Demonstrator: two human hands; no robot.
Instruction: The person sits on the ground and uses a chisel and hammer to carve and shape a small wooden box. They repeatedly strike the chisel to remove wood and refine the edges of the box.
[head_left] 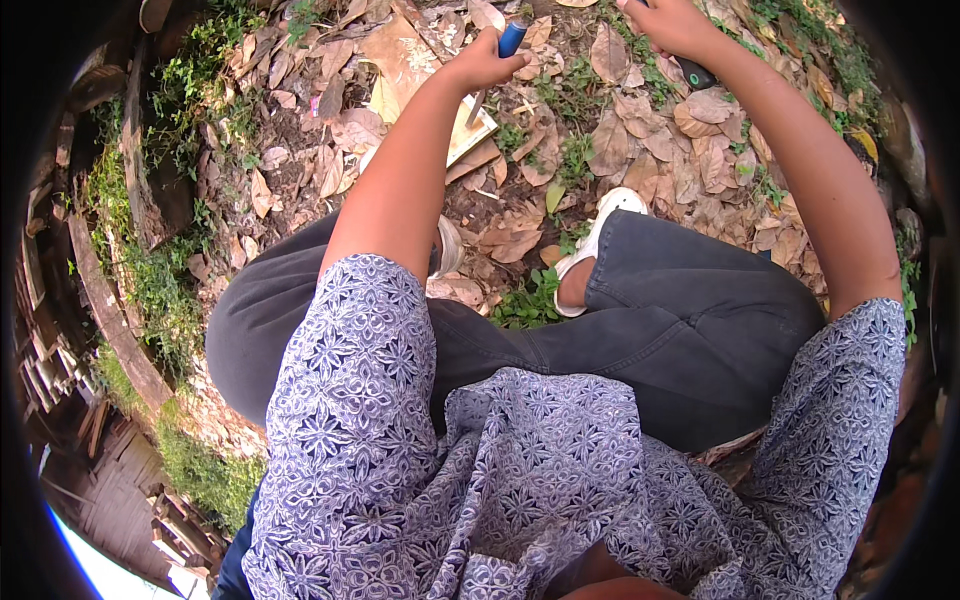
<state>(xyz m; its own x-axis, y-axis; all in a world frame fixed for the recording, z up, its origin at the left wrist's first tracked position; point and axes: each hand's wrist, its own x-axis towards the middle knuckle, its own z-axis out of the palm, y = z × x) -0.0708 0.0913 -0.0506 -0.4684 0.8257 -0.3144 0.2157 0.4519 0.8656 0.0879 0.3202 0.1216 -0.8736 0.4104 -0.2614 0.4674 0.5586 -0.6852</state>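
Two hands work over the leaf-covered ground. Her left hand (480,65) is closed around a blue-handled chisel (497,62), its blade touching a wooden board (420,70). Her right hand (672,25), well apart, grips a dark handle (695,73).

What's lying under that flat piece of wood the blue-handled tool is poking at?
Dry brown leaves and bare soil ring the wooden board. The left hand presses the blue-handled tool onto it. The ground directly beneath the board is covered, so nothing there can be seen.
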